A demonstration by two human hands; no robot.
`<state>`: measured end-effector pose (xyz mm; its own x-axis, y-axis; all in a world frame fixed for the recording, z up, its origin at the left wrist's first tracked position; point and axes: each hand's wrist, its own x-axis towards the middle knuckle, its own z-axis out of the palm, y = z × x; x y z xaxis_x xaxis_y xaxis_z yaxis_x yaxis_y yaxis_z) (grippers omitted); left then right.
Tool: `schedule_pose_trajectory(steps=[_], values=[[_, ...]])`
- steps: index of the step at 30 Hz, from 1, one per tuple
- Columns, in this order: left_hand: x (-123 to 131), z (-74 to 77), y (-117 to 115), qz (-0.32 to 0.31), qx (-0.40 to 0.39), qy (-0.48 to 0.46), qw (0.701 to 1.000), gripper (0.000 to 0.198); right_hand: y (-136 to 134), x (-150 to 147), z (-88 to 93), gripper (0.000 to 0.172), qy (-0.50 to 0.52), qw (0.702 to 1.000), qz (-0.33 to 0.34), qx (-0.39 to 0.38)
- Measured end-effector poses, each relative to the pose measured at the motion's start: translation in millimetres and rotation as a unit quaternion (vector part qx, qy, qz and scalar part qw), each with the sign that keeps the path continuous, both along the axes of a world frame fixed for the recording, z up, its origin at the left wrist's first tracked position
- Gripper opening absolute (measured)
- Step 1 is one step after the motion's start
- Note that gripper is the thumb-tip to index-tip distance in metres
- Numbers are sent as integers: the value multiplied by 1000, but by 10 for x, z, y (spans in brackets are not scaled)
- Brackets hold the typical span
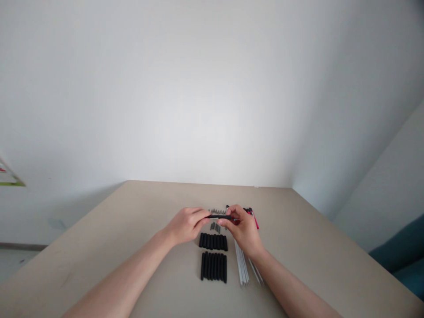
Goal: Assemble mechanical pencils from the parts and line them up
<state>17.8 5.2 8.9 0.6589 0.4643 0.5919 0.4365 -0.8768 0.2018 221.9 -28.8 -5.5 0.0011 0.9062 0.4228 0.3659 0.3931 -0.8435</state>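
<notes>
Between both hands a slim black pen (219,216) is held level above the table. The fingers of my left hand (188,224) are closed round its left end. My right hand (243,229) pinches the right end, where a small bit of red and blue shows between the fingers. Just below lie two rows of black pen barrel pieces, a shorter row (213,242) and a longer row (213,267). Thin white refills (242,265) lie beside them, partly under my right forearm. Small metal springs (217,211) lie behind the pen, and little grey metal pieces (215,227) in front.
The beige table (159,198) meets a white wall (205,110) at its back edge. Black and red pen pieces (254,217) lie behind my right hand. Dark teal fabric (402,247) is at the right edge of the view.
</notes>
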Motion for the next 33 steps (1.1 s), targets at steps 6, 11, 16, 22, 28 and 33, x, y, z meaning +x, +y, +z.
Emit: schedule_pose_trajectory(steps=[6,11,16,22,28,33], values=[[20,16,-18,-8,-15,8,1000,22,-4,-14,8,29,-27,999,-20,12],[34,-21,-8,3,-18,-9,1000,21,-29,-37,56,25,-60,998,-25,24],[11,-25,14,36,9,-10,999,15,-82,-21,106,17,-90,995,7,36],[2,-43,31,28,19,-12,999,16,-88,-7,105,19,-105,993,31,35],[28,-80,24,34,-1,-24,999,24,-53,-10,73,19,-105,992,58,24],[35,-80,20,40,17,1,999,19,-44,-15,97,19,-139,988,55,32]])
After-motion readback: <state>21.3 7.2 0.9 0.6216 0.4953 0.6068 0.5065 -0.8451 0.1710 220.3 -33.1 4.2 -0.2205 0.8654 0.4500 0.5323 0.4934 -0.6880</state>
